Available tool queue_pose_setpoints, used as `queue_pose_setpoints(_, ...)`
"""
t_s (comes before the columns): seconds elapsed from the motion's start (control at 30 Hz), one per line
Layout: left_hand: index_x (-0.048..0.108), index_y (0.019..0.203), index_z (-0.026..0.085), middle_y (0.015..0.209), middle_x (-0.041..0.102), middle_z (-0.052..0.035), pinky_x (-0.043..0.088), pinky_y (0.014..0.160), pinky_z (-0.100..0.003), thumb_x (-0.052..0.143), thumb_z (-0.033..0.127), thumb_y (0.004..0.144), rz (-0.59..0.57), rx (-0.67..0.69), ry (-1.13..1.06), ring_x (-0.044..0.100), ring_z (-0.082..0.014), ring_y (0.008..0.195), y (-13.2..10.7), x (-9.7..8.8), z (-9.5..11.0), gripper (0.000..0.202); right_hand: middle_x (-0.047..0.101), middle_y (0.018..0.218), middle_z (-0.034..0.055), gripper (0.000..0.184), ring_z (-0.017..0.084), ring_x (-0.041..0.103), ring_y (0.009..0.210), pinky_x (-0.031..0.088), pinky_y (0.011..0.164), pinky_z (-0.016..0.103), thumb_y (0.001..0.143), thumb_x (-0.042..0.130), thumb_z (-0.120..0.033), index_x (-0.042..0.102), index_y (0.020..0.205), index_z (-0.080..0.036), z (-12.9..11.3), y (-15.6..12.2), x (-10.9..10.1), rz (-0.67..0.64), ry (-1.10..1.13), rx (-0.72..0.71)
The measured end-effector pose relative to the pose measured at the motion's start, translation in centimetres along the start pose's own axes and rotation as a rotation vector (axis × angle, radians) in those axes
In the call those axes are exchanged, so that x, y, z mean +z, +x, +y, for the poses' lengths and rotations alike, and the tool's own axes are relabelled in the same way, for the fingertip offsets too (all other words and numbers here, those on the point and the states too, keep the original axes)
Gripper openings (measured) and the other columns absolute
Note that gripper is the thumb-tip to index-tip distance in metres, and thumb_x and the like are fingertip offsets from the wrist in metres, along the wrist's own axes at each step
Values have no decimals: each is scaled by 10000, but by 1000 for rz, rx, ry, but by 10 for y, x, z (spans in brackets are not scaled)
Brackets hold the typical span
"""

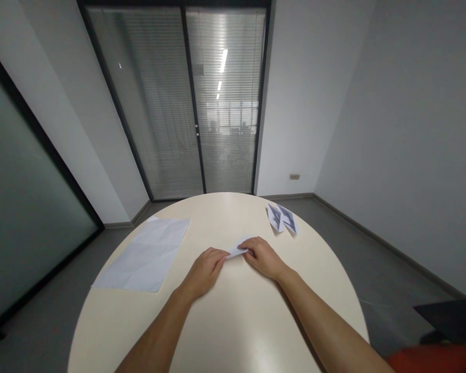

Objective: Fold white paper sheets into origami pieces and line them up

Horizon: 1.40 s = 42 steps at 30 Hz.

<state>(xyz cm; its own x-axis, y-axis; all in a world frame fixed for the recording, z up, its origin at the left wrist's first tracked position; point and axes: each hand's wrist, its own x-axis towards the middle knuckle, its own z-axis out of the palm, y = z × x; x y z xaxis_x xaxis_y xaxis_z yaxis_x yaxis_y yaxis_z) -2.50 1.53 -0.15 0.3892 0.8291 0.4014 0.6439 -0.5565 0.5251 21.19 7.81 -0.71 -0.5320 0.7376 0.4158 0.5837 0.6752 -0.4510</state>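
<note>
Over the middle of the table, a small strip of folded white paper (236, 252) spans the gap between my two hands. My left hand (206, 269) pinches its left end between thumb and fingers. On the other end, my right hand (264, 258) is closed with the thumb below and the fingers on top. Part of the paper is hidden under the right fingers. Beyond my right hand lies a folded paper piece (275, 218) with dark shading. Left of my left hand, a large creased white sheet (145, 256) lies flat.
The round cream table (225, 321) fills the lower middle. Glass doors with blinds (225, 155) stand behind it, with a wall socket (294, 176) to their right. A red item (435, 360) and a dark flat shape (450, 318) are at the lower right.
</note>
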Motion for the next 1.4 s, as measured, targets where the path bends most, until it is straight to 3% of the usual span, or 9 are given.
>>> queue_pose_setpoints(0.17, 705, 1058, 201, 1054, 726, -72, 487, 951, -363, 386, 312, 1053, 108, -64, 11, 626, -213, 1024, 0, -2, -3, 338, 757, 993, 65, 155, 224, 657, 989, 412, 985, 371, 939, 588, -231, 738, 965, -201, -1, 2, -6, 57, -47, 53)
queue_pose_setpoints(0.27, 698, 1038, 198, 1038, 720, -77, 490, 941, -360, 374, 332, 1052, 197, -131, 20, 638, -218, 1018, 0, 0, -8, 351, 752, 993, 60, 153, 223, 657, 987, 366, 1038, 398, 966, 592, -305, 703, 955, -200, -2, 2, -5, 89, -46, 87)
queue_pose_setpoints(0.37, 687, 1065, 207, 1067, 726, -70, 490, 955, -346, 403, 342, 1038, 248, -201, -7, 657, -214, 1043, 0, 3, -15, 316, 754, 962, 55, 172, 218, 659, 928, 396, 988, 379, 979, 579, -330, 697, 965, -205, -2, 2, -3, 86, -31, 108)
queue_pose_setpoints(0.53, 656, 1150, 221, 1057, 738, -52, 514, 899, -317, 557, 281, 954, 271, -338, -24, 689, -202, 987, -1, 7, -24, 228, 757, 1001, 71, 220, 232, 663, 943, 459, 867, 335, 983, 548, -341, 721, 1018, -209, 2, 1, -2, 123, 49, 164)
queue_pose_setpoints(0.87, 635, 1152, 232, 1136, 739, -58, 502, 905, -312, 599, 187, 916, 260, -440, 27, 689, -214, 1064, -2, 9, -31, 243, 717, 1185, 88, 357, 225, 651, 1012, 473, 915, 333, 898, 562, -238, 679, 1233, -199, 19, -3, 7, 130, 128, 271)
queue_pose_setpoints(1.03, 659, 1138, 219, 950, 746, -39, 483, 777, -283, 621, 254, 925, 256, -528, 160, 701, -203, 885, -2, 9, -36, 220, 720, 951, 57, 447, 202, 638, 791, 481, 751, 308, 862, 586, -280, 628, 1298, -192, 27, -4, 10, 157, 129, 388)
queue_pose_setpoints(1.13, 684, 1103, 215, 838, 723, -11, 451, 724, -268, 629, 255, 922, 239, -557, 220, 685, -182, 794, -1, 9, -37, 194, 706, 876, 44, 430, 200, 633, 758, 476, 726, 303, 852, 596, -303, 653, 1259, -177, 30, -4, 11, 180, 106, 427)
queue_pose_setpoints(1.4, 715, 1028, 211, 919, 761, -39, 452, 744, -271, 654, 216, 910, 242, -549, 221, 697, -190, 858, -1, 7, -34, 133, 759, 831, 35, 171, 202, 667, 750, 436, 682, 283, 827, 651, -299, 775, 916, -223, 23, -2, 4, 138, -36, 519)
